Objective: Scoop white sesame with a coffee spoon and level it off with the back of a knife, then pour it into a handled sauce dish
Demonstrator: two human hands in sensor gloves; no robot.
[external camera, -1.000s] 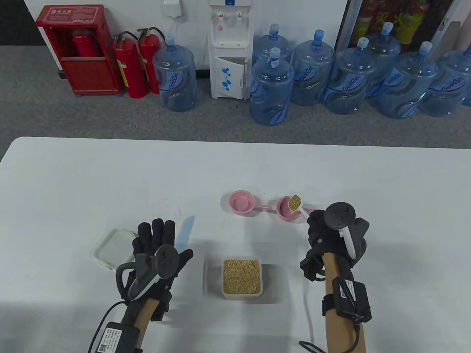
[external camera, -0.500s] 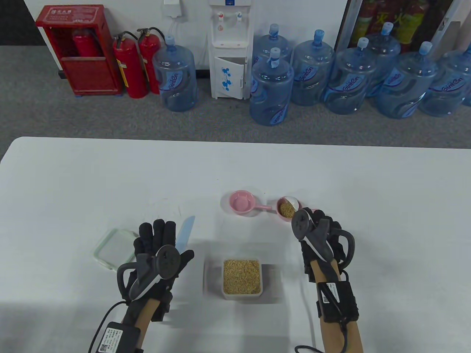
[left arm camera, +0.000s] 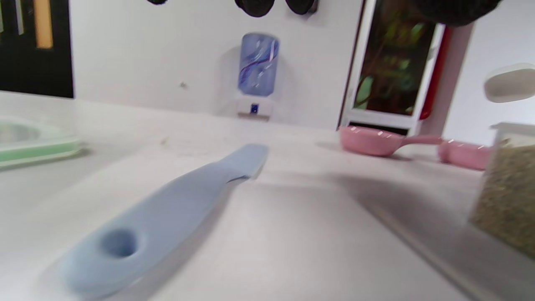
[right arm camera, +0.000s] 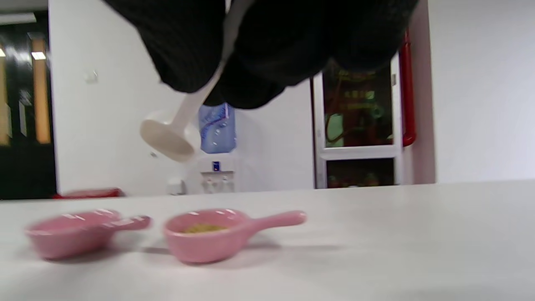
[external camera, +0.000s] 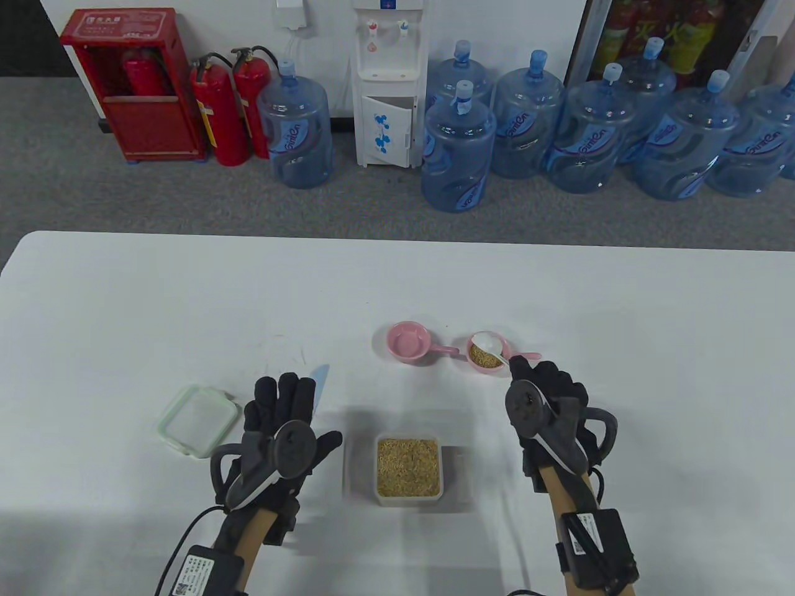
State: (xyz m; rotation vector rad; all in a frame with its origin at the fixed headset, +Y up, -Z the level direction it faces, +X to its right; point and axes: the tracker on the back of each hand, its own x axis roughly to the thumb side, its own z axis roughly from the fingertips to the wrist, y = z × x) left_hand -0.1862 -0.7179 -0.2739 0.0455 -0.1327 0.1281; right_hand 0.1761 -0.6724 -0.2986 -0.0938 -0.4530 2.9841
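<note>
Presently, findings as follows.
Right hand: the right hand (external camera: 546, 397) pinches the handle of the white coffee spoon (right arm camera: 169, 136), fingers curled round it; the bowl hangs above the right-side dish, clear of its rim.
Spoon content: in the table view the spoon bowl (external camera: 486, 343) shows white inside, no sesame visible in it.
Handled sauce dish: the pink sauce dish (external camera: 487, 358) nearer the right hand holds a layer of sesame (right arm camera: 203, 228); its handle points right.
Second dish: a second pink dish (external camera: 407, 343) stands just left of it, no seed visible inside.
Left hand: the left hand (external camera: 286, 422) is flat, fingers straight, held over the handle end of the knife (left arm camera: 167, 217), gripping nothing; whether it touches the knife cannot be told.
Knife: light blue, lying flat on the table (external camera: 124, 298), tip pointing away from the person.
Sesame supply: a square clear container (external camera: 408, 467) of sesame sits between the two hands.
Lid: a green-rimmed lid (external camera: 197, 419) lies left of the left hand.
</note>
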